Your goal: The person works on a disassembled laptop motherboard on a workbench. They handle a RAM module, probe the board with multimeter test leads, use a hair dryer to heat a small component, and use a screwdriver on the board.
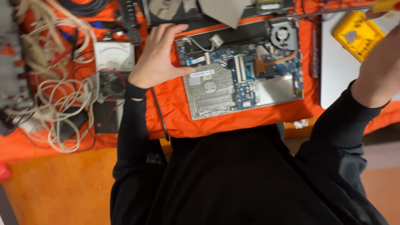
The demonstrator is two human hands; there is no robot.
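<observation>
Nearest to the camera is the person's black top, with both black sleeves going up to the counter. The counter is covered with an orange cloth (216,123). On this cloth, in the middle, lies an opened laptop (241,79) with its circuit board, silver drive and cooling fan (282,33) uncovered. The left hand (157,56) rests at the laptop's left edge; its fingers are loose and spread, the thumb touches the silver drive, and it grips nothing. To the left of it lie an analog meter (113,56) and a heap of pale cables (50,83). The right hand (381,66) is raised at the right side, mostly out of the picture, so I cannot tell its grip. Near it a yellow tool (357,35) lies on a grey surface.
</observation>
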